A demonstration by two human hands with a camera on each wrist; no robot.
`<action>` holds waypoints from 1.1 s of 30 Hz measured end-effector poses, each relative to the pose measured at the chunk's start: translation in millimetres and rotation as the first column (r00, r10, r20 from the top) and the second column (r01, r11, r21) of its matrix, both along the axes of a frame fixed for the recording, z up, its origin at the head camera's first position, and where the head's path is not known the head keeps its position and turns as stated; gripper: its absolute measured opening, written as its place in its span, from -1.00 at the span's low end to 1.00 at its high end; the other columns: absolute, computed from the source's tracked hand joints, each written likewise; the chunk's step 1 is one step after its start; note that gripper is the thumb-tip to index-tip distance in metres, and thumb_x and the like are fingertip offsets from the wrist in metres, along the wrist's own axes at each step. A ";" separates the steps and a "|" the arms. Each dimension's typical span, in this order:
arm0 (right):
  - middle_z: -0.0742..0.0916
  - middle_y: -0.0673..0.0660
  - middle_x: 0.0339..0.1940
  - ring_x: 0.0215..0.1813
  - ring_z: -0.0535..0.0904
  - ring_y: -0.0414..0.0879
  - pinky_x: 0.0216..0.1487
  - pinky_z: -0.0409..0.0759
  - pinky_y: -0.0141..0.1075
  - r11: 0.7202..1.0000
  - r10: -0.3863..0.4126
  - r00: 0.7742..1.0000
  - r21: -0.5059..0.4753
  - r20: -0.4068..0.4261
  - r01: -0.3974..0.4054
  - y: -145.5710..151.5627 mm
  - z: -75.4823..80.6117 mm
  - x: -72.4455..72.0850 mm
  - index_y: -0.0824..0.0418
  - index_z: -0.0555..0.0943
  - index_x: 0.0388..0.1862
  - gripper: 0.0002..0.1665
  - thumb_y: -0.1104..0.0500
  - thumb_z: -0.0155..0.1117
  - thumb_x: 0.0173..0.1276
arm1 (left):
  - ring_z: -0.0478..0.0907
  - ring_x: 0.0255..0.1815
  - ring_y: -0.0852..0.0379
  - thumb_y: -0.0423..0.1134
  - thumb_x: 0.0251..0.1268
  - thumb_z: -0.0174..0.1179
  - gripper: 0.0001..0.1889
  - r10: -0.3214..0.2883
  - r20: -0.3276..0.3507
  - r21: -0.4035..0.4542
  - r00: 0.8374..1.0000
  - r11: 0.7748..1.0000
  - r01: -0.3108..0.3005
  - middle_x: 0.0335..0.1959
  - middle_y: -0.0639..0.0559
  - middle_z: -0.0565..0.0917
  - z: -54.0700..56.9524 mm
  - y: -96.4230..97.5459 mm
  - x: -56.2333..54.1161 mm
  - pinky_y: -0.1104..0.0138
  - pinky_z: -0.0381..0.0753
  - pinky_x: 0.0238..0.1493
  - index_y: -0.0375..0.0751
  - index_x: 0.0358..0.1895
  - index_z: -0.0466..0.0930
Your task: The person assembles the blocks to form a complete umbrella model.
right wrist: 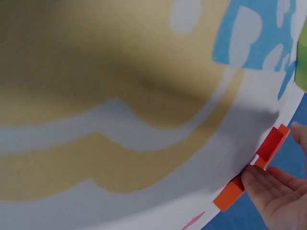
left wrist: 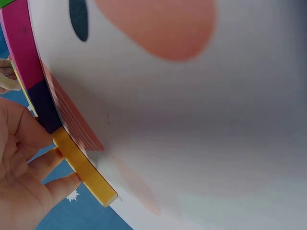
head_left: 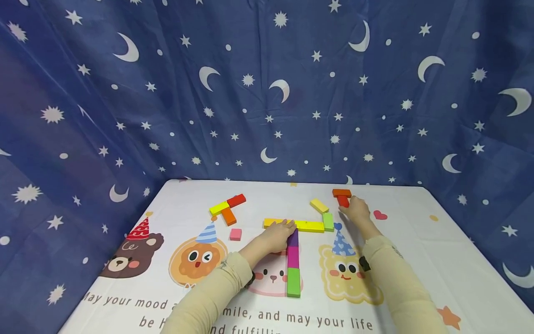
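My left hand (head_left: 277, 236) rests where a yellow bar (head_left: 309, 226) meets a purple block (head_left: 293, 237). In the left wrist view its extended fingertips (left wrist: 72, 182) touch the yellow block (left wrist: 91, 175), and another digit lies against the purple block. Magenta (head_left: 293, 256) and green (head_left: 294, 282) blocks continue the column toward me. At the far right, my right hand (head_left: 356, 211) has thumb and fingers on either side of a red block (head_left: 343, 201), which abuts an orange block (head_left: 342, 192). In the right wrist view an orange face (right wrist: 230, 194) shows beside the fingertips.
Left of centre, yellow (head_left: 219, 208), red (head_left: 237, 200) and orange (head_left: 228, 216) blocks form a slanted T. A pink cube (head_left: 235, 234) lies in front. Pale yellow (head_left: 319, 205) and light green (head_left: 328, 221) blocks stand between the hands. A blue starry curtain (head_left: 267, 116) rises behind the table.
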State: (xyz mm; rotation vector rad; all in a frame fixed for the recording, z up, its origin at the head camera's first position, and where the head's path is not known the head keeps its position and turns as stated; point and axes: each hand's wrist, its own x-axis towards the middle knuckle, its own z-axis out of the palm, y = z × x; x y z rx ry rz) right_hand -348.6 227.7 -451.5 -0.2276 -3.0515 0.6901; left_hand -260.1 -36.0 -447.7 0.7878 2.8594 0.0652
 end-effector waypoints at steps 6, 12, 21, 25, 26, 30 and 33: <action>0.64 0.40 -0.20 -0.25 0.52 0.14 -0.03 0.62 -0.07 0.998 -0.023 0.999 0.051 0.022 0.022 -5.1 -2.4 -4.1 0.55 0.49 -0.02 -0.52 0.16 0.25 0.26 | 0.15 0.49 0.06 -0.35 0.29 0.02 -0.43 0.002 0.004 -0.003 1.000 1.000 -0.002 0.45 0.06 0.25 1.7 0.2 1.0 0.05 0.20 0.44 -0.09 0.40 0.25; 0.64 0.40 -0.20 -0.22 0.53 0.15 0.02 0.60 -0.05 0.996 -0.057 0.998 0.076 0.008 0.057 -6.7 -1.7 -4.6 0.54 0.49 -0.03 -0.48 0.11 0.30 0.24 | 0.18 0.47 0.05 -0.36 0.27 0.03 -0.43 -0.016 -0.012 0.002 1.000 1.000 0.016 0.44 0.04 0.27 0.5 -0.7 1.8 0.04 0.24 0.41 -0.10 0.39 0.28; 0.68 0.40 -0.26 -0.27 0.58 0.16 -0.06 0.63 -0.06 0.991 -0.068 0.997 0.113 -0.044 0.073 -12.2 -5.4 -4.4 0.53 0.56 -0.09 -0.61 0.19 0.23 0.28 | 0.19 0.47 0.04 -0.37 0.26 0.03 -0.42 -0.021 -0.018 0.000 1.000 1.000 0.021 0.44 0.04 0.27 2.8 -0.6 3.6 0.04 0.25 0.41 -0.11 0.39 0.28; 0.68 0.40 -0.23 -0.26 0.58 0.16 -0.04 0.63 -0.06 0.990 -0.070 0.997 0.122 -0.016 0.072 -16.0 -5.9 -3.3 0.53 0.56 -0.09 -0.60 0.20 0.25 0.25 | 0.19 0.47 0.05 -0.38 0.25 0.04 -0.42 -0.013 -0.010 0.002 1.000 1.000 0.013 0.44 0.04 0.27 2.5 -0.9 4.2 0.05 0.24 0.42 -0.10 0.38 0.28; 0.68 0.40 -0.22 -0.25 0.57 0.16 -0.01 0.62 -0.06 0.991 -0.070 0.998 0.117 -0.005 0.070 -16.8 -5.9 -3.0 0.53 0.55 -0.07 -0.59 0.20 0.26 0.24 | 0.18 0.47 0.05 -0.38 0.25 0.04 -0.42 -0.010 -0.007 0.003 1.000 1.000 0.010 0.44 0.05 0.27 2.5 -1.0 4.3 0.05 0.23 0.42 -0.10 0.39 0.28; 0.67 0.40 -0.21 -0.25 0.55 0.14 0.05 0.60 -0.04 0.991 -0.065 0.998 0.119 0.010 0.063 -16.7 -6.2 -3.9 0.53 0.54 -0.06 -0.56 0.19 0.29 0.22 | 0.18 0.47 0.05 -0.38 0.26 0.03 -0.42 0.001 -0.001 0.009 1.000 1.000 -0.001 0.44 0.05 0.27 2.4 -1.2 3.9 0.05 0.21 0.43 -0.10 0.39 0.28; 0.67 0.41 -0.22 -0.25 0.57 0.17 0.02 0.60 -0.02 0.989 -0.039 0.999 0.143 -0.014 0.041 -13.8 -6.7 -5.6 0.54 0.53 -0.08 -0.56 0.19 0.29 0.21 | 0.19 0.47 0.04 -0.37 0.27 0.03 -0.43 -0.005 -0.014 0.008 1.000 1.000 0.005 0.44 0.05 0.28 3.6 -0.9 3.2 0.05 0.23 0.42 -0.10 0.38 0.28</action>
